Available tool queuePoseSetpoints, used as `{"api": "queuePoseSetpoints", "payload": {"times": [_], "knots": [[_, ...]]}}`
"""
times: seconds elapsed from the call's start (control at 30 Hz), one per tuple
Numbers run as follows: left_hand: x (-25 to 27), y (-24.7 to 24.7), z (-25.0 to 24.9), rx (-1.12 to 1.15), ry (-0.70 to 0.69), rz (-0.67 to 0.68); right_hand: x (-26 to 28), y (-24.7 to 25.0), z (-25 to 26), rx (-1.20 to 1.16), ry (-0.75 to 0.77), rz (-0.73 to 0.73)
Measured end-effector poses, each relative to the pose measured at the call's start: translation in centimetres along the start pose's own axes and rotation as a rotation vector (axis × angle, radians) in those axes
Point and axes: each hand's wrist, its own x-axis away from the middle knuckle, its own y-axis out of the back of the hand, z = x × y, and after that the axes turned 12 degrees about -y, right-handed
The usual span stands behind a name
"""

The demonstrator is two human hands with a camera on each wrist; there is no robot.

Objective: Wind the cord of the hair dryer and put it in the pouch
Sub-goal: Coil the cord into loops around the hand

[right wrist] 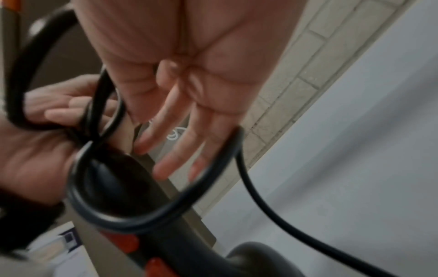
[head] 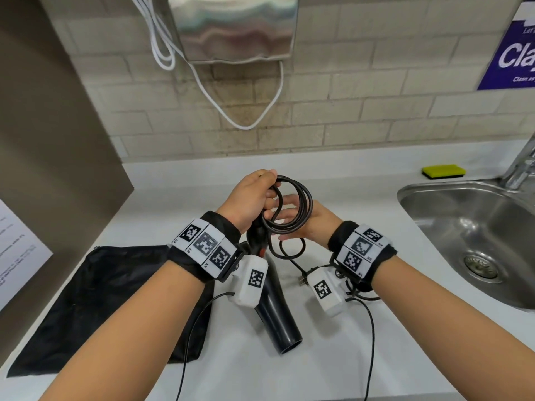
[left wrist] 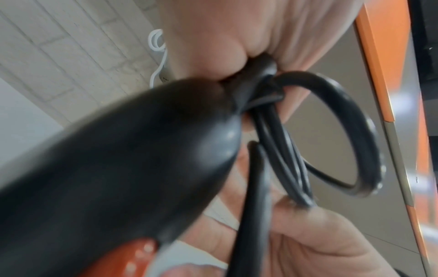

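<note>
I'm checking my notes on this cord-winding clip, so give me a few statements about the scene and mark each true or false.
1. The left hand holds the coiled cord against the hair dryer handle. True.
2. The plug is already wound into the coil. False: it lies loose on the counter.
3. The pouch lies flat on the counter, left of the dryer. True.
4. The right hand is clenched in a fist. False: its fingers are straight behind the coil.
5. The sponge sits inside the sink. False: it rests on the counter behind it.
</note>
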Motion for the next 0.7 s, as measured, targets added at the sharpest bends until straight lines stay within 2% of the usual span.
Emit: {"api": "queuePoseSetpoints", "payload": {"times": [0.13, 0.27, 0.33, 0.4, 0.57, 0.7], "knots": [[0.1, -0.1, 0.0, 0.001, -0.002, -0.001, 0.1, -0.1, -0.4, -0.040, 0.017, 0.091], [0.2, -0.2, -0.1, -0.066, 0.003, 0.041, -0.3, -0.1, -0.7, -0.232, 0.024, 0.237], [0.2, 0.0, -0.3, -0.078, 0.025, 0.083, -0.4, -0.1, -0.4, -0.410, -0.007, 0.208], [0.2, 0.2, -0.6, -0.100, 0.053, 0.143, -0.4, 0.3, 0.5, -0.451, -0.040, 0.120], [0.2, 0.3, -0.9, -0.180, 0.081, 0.203, -0.4, 2.1, 3.8, 0.158, -0.079, -0.158], [0.3, 0.1, -1.0, -0.209, 0.073, 0.235, 0.0, 2.5, 6.7, 0.519, -0.061, -0.283]]}}
